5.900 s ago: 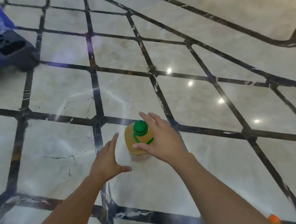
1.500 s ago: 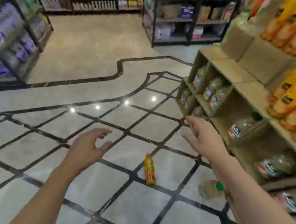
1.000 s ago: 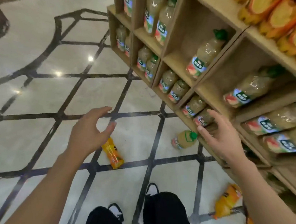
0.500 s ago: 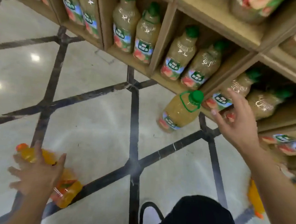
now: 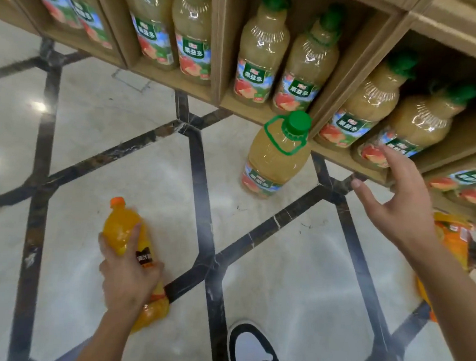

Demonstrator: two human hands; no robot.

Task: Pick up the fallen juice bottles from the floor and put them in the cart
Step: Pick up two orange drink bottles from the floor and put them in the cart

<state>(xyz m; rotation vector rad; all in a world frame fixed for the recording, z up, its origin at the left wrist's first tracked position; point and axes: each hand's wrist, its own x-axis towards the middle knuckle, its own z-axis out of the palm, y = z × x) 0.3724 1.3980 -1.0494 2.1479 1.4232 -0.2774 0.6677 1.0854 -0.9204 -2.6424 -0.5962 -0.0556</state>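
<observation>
A person's left hand (image 5: 128,279) wraps around the middle of an orange juice bottle (image 5: 133,257) lying on the marble floor (image 5: 93,142), fingers over its dark label, the orange cap pointing away from the wrist and the bottle's base showing just below the palm. The right hand (image 5: 398,203) hangs spread and empty above the floor, fingers apart, holding nothing. Just beyond and to the left of that hand, a large pale juice bottle with a green cap and handle (image 5: 278,155) lies tilted on the floor, its cap resting against the bottom edge of a wooden shelf (image 5: 221,38). Past the right hand's fingertips, matching green-capped bottles (image 5: 360,104) fill the shelf's cubbies. Behind the right wrist, another orange bottle (image 5: 451,251) lies on the floor, partly hidden by the forearm. Below and between both arms, a dark shoe with a white upper (image 5: 250,347) stands on the tiles. Dark inlaid bands cross the floor beneath both hands.
</observation>
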